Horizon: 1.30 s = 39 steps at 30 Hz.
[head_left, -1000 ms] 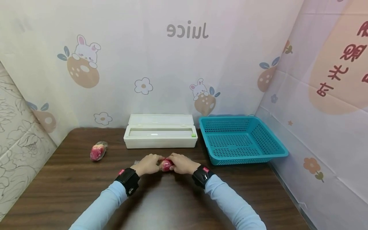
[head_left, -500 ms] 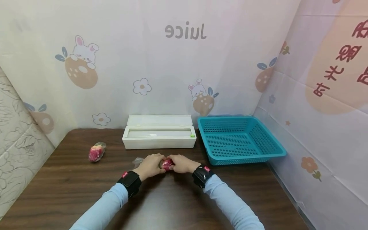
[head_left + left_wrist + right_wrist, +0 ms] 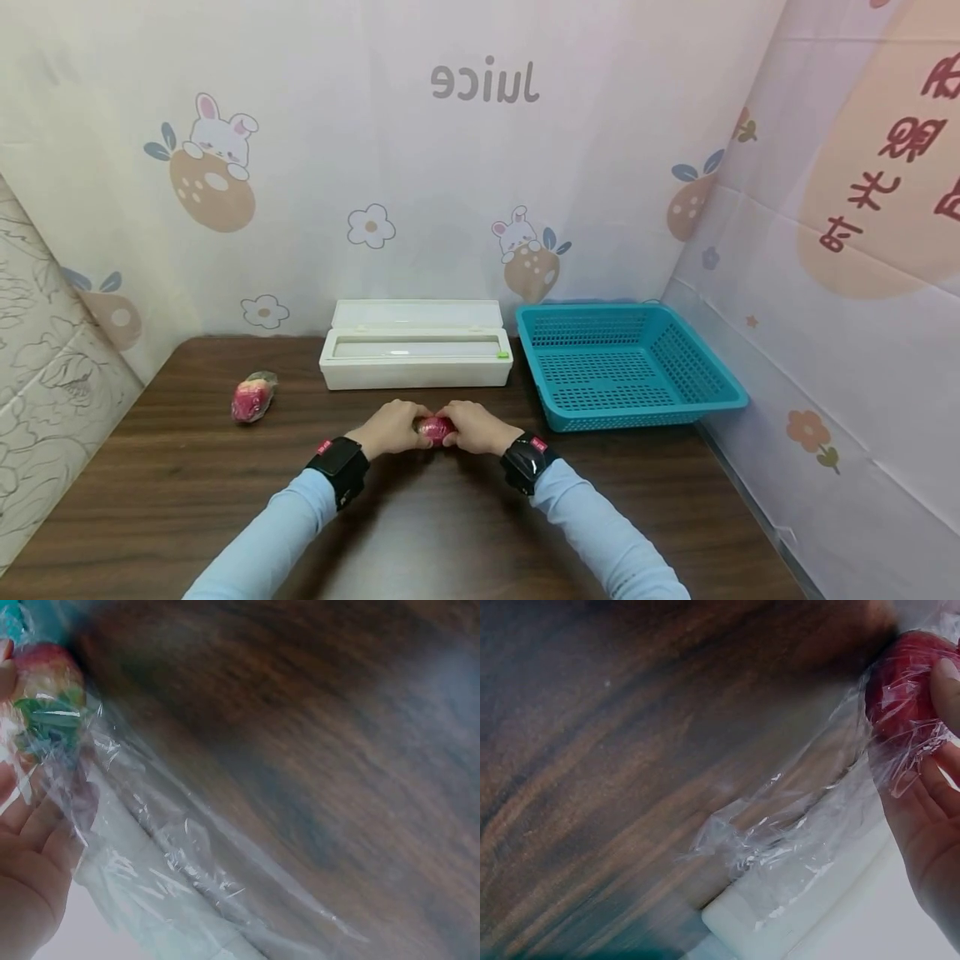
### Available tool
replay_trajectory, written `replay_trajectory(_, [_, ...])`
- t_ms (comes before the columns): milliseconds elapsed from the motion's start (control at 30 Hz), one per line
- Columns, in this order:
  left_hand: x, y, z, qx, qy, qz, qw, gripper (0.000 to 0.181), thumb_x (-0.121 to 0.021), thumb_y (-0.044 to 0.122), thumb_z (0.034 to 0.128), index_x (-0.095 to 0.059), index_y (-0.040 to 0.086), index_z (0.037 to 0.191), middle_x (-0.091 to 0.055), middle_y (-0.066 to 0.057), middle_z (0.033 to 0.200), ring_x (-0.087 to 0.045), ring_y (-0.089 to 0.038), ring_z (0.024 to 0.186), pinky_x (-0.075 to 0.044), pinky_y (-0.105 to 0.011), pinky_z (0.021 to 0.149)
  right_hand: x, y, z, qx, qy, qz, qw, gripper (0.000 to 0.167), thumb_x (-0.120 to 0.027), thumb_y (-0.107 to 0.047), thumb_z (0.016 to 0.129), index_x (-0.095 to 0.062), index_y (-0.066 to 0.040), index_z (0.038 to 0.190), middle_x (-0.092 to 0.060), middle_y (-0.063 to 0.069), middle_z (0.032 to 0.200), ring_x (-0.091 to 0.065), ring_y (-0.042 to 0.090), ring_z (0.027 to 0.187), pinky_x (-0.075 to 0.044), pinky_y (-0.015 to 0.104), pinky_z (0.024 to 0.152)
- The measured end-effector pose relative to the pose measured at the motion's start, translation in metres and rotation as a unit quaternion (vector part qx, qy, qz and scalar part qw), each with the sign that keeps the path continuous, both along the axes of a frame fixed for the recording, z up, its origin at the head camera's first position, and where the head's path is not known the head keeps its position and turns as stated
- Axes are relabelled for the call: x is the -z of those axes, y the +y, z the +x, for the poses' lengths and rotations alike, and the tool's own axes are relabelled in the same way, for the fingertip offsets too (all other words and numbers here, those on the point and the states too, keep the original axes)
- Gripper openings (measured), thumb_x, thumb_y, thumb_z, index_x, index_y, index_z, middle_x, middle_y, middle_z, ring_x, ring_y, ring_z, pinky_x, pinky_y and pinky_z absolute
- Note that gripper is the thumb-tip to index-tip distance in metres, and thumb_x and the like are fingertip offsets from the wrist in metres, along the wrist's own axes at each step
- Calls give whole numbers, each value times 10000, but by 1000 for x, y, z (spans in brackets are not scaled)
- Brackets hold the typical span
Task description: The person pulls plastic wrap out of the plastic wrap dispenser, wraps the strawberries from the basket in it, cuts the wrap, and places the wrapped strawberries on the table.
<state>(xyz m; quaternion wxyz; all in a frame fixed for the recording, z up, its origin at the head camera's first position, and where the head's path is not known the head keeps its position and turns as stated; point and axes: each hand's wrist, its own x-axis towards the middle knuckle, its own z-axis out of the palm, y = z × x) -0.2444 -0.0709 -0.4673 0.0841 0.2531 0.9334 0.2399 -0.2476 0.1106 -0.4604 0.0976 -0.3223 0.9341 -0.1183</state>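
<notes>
In the head view, a red strawberry (image 3: pixel 435 430) wrapped in cling film sits between both hands near the middle of the table. My left hand (image 3: pixel 390 427) holds its left end, and my right hand (image 3: pixel 476 427) grips the right end, thumb on the red skin. The left wrist view shows green leaves (image 3: pixel 52 716) and a paler yellow part under the film. Loose clear cling film (image 3: pixel 187 847) trails out past the left fingers. More film (image 3: pixel 772 847) spreads from the right side. Parts of the fruit are hidden by the fingers.
A white cling film box (image 3: pixel 416 375) with raised lid stands behind the hands. To its right is a teal mesh basket (image 3: pixel 637 417). Another film-wrapped red and yellow fruit (image 3: pixel 252 398) lies at the left of the brown table (image 3: pixel 150 483). Printed curtains stand behind.
Both hands stay around the strawberry, with small finger shifts. The loose film seen beside the left hand half a second ago no longer shows in the head view.
</notes>
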Motion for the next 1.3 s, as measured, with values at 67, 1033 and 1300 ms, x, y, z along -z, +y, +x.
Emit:
replay_trajectory(67, [0,0,-1,-21,-100,5,9999,421,-739,302,735,-658,65,1072,-674,-41,954,-565,-99,738,-481,-277,652,-1,0,-1,-46,-44,63,10000,368,-661,-203,838,-591,-65,1172,-603,43,1064,-554,119,932,-466,258,803])
replay_trajectory(1033, [11,1,8,629,2179,-330,9734,447,-819,250,651,-551,113,982,-525,24,914,-570,-121,691,-486,-271,570,5,9,-4,137,-200,-549,9982,316,-541,-156,915,-539,-24,1203,-615,94,1090,-591,178,969,-481,317,821])
replay_trajectory(1300, [12,2,-2,371,1952,-412,9792,398,-802,279,668,-530,141,923,-476,46,847,-504,-87,626,-427,-247,534,7,2,-1,476,-129,-743,9960,330,-528,-150,922,-515,-20,1226,-585,113,1180,-553,215,1094,-451,355,911])
